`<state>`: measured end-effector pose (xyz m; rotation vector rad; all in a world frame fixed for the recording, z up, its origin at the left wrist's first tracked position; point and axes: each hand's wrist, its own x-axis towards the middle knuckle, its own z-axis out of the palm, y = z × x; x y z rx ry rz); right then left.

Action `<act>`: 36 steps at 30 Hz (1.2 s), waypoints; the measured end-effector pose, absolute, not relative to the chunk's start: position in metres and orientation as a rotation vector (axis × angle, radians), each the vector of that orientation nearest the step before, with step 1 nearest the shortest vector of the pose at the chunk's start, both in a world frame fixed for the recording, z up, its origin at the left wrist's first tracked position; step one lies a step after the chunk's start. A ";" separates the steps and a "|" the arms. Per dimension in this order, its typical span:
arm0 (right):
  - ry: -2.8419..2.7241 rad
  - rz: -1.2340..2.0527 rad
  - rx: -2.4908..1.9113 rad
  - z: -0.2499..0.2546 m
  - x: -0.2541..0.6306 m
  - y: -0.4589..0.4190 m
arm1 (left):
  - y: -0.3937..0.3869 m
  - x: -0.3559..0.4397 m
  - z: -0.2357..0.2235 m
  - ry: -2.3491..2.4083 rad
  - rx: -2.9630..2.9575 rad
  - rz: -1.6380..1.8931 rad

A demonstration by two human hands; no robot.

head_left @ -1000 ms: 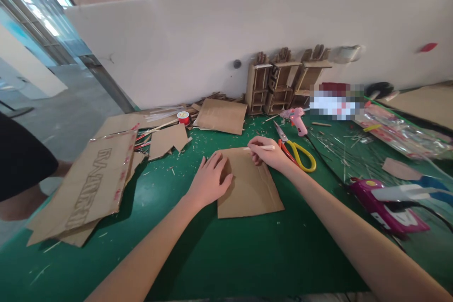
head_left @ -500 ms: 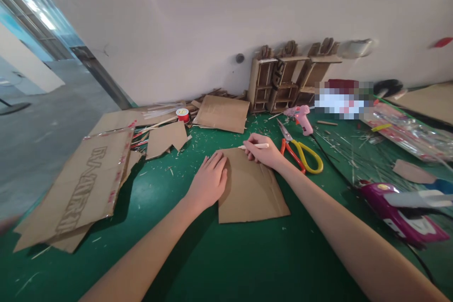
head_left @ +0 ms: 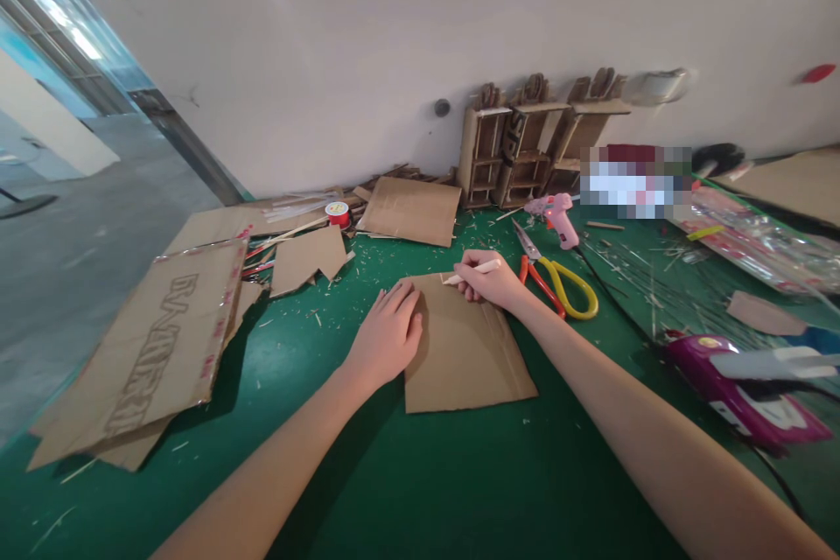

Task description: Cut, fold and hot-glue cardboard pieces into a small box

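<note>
A brown piece of cardboard [head_left: 463, 359] lies flat on the green table in front of me. My left hand [head_left: 387, 328] rests on its left edge with the fingers stretched out flat. My right hand [head_left: 484, 276] grips a white pen [head_left: 476, 270] above the far part of the cardboard. The pen's tip is at the cardboard near its far edge, where a short pale mark shows. Just right of my right hand lie scissors [head_left: 568, 289] with one yellow and one red handle.
At the left lie printed cardboard sheets [head_left: 164, 341]. Behind are a red spool [head_left: 338, 213], more cardboard [head_left: 410, 210] and cardboard structures [head_left: 512, 149] leaning on the wall. A pink glue gun [head_left: 557, 217], a purple tool [head_left: 741, 389] and thin sticks lie at the right.
The pen tip has moved slightly nearer to me, and a short pale mark now shows on the cardboard. My left hand has stayed in place.
</note>
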<state>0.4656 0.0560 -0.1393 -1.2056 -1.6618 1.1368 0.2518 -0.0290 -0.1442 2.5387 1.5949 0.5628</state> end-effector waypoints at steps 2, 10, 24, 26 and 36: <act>-1.660 1.149 -1.202 -0.139 0.466 0.056 | -0.029 0.252 -0.144 1.598 2.540 0.567; -1.653 1.195 -1.193 -0.135 0.467 0.053 | -0.030 0.253 -0.141 1.614 2.531 0.549; -1.609 1.111 -1.184 -0.125 0.471 0.018 | -0.029 0.252 -0.142 1.604 2.510 0.571; -1.651 1.081 -1.160 -0.127 0.472 0.007 | -0.029 0.252 -0.142 1.596 2.516 0.567; -1.535 1.141 -1.267 -0.129 0.473 0.012 | -0.029 0.252 -0.142 1.610 2.520 0.533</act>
